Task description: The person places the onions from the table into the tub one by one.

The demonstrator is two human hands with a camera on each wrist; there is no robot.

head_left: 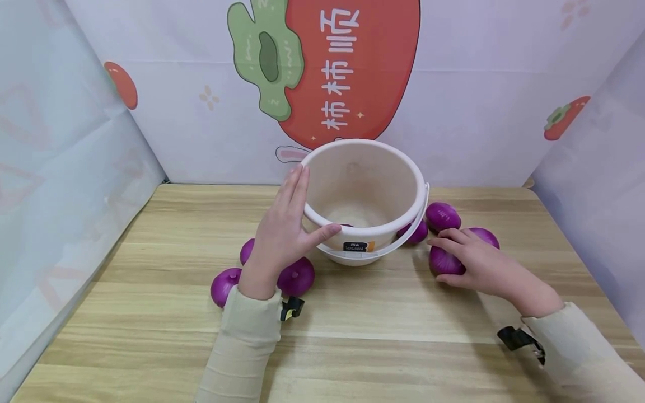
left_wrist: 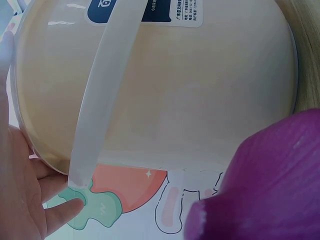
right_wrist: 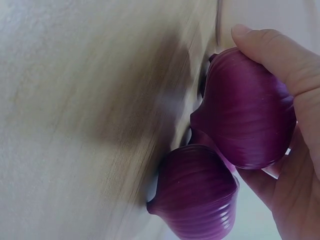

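A white bucket point(head_left: 365, 223) stands upright at the back middle of the table. My left hand point(head_left: 282, 235) rests on its left rim with fingers straight and the thumb along the front rim. In the left wrist view, its fingers point(left_wrist: 55, 215) touch the bucket wall near the white handle point(left_wrist: 107, 90). My right hand point(head_left: 476, 263) holds a purple onion point(head_left: 445, 262), thumb and fingers around its sides; the right wrist view shows this onion point(right_wrist: 245, 110) beside another onion point(right_wrist: 197, 192). A sliver of purple shows inside the bucket's front rim; the rest is hidden.
Left of the bucket, purple onions point(head_left: 296, 277) lie around my left wrist, one partly hidden. More onions point(head_left: 443, 216) lie between the bucket and my right hand, and just behind that hand. A printed cloth backdrop point(head_left: 221, 140) closes off the table's back.
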